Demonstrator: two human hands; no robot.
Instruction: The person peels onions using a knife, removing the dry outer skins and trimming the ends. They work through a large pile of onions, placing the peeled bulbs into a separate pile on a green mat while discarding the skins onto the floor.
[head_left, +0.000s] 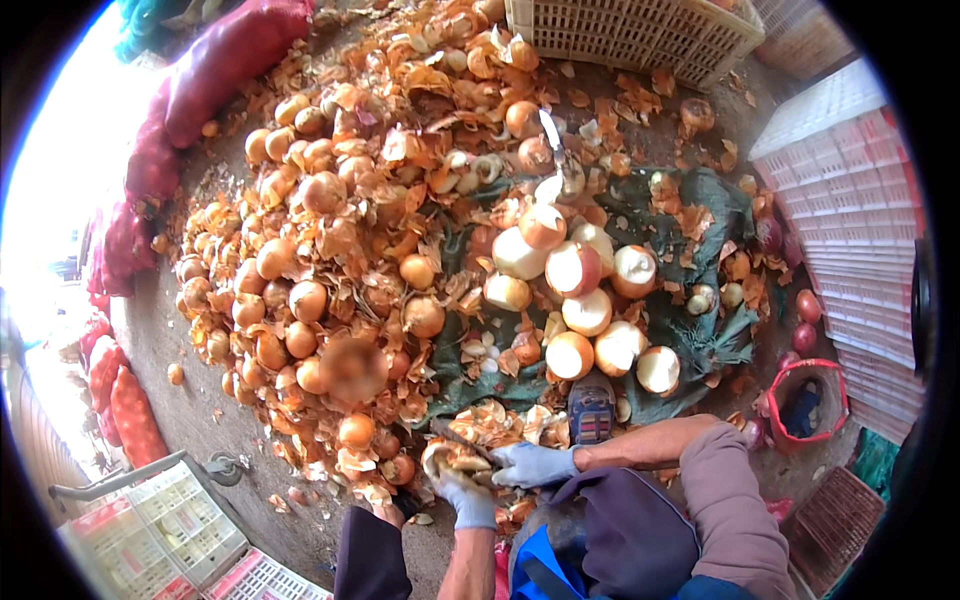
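My left hand (466, 501), in a light grey-blue glove, holds an onion (457, 459) with browned skin, low in the picture. From the right, my right hand (531, 465), gloved the same way, meets it, gripping a knife (459, 438) whose dark blade lies across the top of the onion. Beyond my hands, large onions with cut white faces (587, 312) sit grouped on a dark green sheet (480, 396). A second knife (552, 135) with a pale blade lies past them. To the left spreads a heap of unpeeled brown onions (307, 300) among loose skins.
Stacked white plastic crates (847, 195) stand at the right, near a red-rimmed bucket (780, 420). A cream crate (637, 37) is at the top. Filled red mesh sacks (217, 67) line the left. A wheeled cart (135, 474) with crates stands lower left. My shoe (591, 409) touches the sheet.
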